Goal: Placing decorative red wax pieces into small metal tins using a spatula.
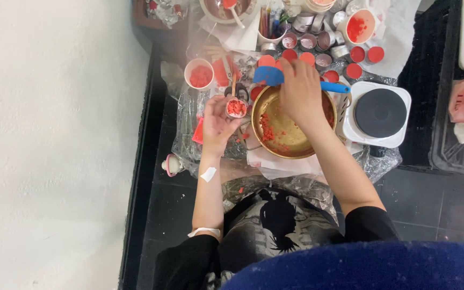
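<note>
Overhead, a person sits low at a cluttered desk (pixel 151 161) of black surface, both bare arms reaching toward the middle of the frame.

Left hand (pixel 217 119), left of centre: grip closed around a small round metal tin filled with red wax flakes (pixel 237 107), held upright just beside the left rim of the pan. A thin wooden stick (pixel 234 85) stands up behind the tin; whether it touches the tin I cannot tell.

Right hand (pixel 299 92), centre top: grip closed around a blue spatula with a flat blade (pixel 270 76), the blade sticking out to the left of the fist and the handle end showing to the right. The hand hangs over the far rim of a round brass-coloured metal pan (pixel 291 140). Red crumbs lie scattered on the pan floor, thickest on its left side.

Right of the pan, touching or nearly so: a white single electric hotplate with a round black disc (pixel 381 114).

Upper part of the frame: a white cup of red flakes (pixel 199 73) left of the spatula, a cluster of small metal tins with red fill (pixel 318 45) behind the hands, a white bowl with red residue (pixel 360 27) to the upper right.

Crinkled clear plastic sheeting (pixel 186 115) covers the surface under the pan. A white wall (pixel 49 134) fills the left of the frame.
</note>
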